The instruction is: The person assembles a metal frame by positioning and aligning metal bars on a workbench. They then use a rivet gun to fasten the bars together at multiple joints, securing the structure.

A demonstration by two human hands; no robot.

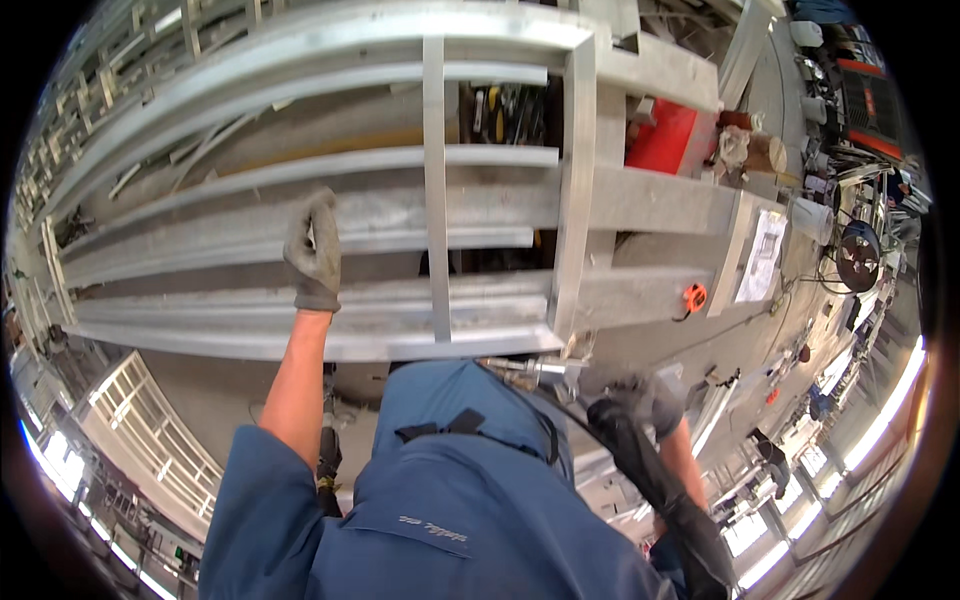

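My left hand point(315, 252), in a grey work glove, hovers over a long welded frame of silvery metal bars point(436, 190). Its fingers curl in toward the thumb, and nothing shows between them. Low on the right, beside my hip, is my right hand point(662, 402), also gloved and smeared by motion. A thick black sleeved hose or cable point(640, 455) runs alongside it and passes in front of my right forearm. Whether my right fingers grip anything cannot be made out.
An orange tape measure point(694, 297) and a paper sheet point(762, 256) lie right of the frame. Beyond sits a red panel point(660, 135). Hand tools point(497, 112) show between the bars. A fan point(858, 255) stands far right; a slatted metal frame point(150, 425) is lower left.
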